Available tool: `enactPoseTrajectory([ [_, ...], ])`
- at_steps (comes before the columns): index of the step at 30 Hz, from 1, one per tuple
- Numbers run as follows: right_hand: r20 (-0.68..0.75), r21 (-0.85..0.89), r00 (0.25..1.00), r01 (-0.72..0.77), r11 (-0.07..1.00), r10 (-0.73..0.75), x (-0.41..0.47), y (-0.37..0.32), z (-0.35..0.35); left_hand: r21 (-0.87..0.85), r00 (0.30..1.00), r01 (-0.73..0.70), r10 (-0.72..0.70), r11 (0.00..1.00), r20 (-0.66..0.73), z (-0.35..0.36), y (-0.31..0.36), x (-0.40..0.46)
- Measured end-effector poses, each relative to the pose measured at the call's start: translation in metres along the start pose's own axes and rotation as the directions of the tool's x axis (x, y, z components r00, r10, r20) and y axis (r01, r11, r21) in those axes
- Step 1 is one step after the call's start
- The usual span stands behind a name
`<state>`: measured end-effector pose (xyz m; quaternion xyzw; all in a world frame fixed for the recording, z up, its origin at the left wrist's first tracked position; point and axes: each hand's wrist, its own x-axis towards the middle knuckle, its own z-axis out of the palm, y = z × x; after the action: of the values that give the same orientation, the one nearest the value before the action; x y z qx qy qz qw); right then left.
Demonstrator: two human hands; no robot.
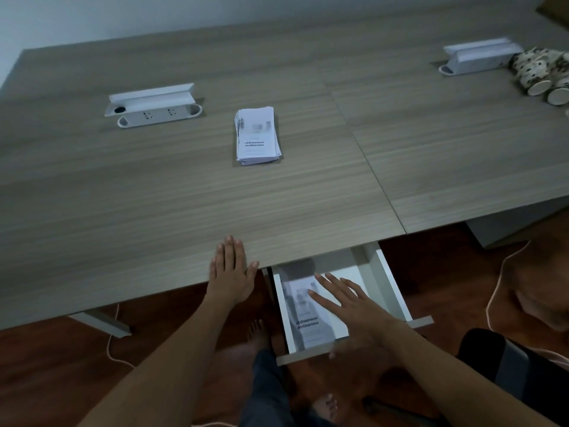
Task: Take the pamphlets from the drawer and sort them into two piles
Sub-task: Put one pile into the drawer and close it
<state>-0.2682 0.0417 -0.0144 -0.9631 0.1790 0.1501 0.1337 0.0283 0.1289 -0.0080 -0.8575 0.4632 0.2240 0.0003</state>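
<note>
Head | left hand (231,271) flat on table (123,195), empty | right hand (348,303) spread (gripping nothing) over drawer (397,291) pamphlets (308,322)

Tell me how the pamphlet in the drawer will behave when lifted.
The pamphlet looks like thin folded paper, so probably light and floppy. It lies flat on the drawer floor, so the right hand may need to slide it before catching an edge.

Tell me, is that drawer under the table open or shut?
Open. The drawer is pulled out past the table edge, with pamphlets visible inside under the right hand.
</note>
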Motion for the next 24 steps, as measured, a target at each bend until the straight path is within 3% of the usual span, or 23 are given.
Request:
enactPoseTrajectory([
  [8, -0.049, -0.022, 0.999, -0.002, 1.0, 0.001, 0.023, 0.007, -0.021, -0.023, 0.998, 0.015, -0.013, 1.0, 0.068, 0.003, -0.005, 0.009],
  [24, -0.13, -0.095, 0.929, -0.36, 0.928, 0.347, 0.091, 0.013, -0.069, -0.015, 0.995, 0.026, -0.025, 1.0, 0.101, 0.008, -0.007, 0.016],
])
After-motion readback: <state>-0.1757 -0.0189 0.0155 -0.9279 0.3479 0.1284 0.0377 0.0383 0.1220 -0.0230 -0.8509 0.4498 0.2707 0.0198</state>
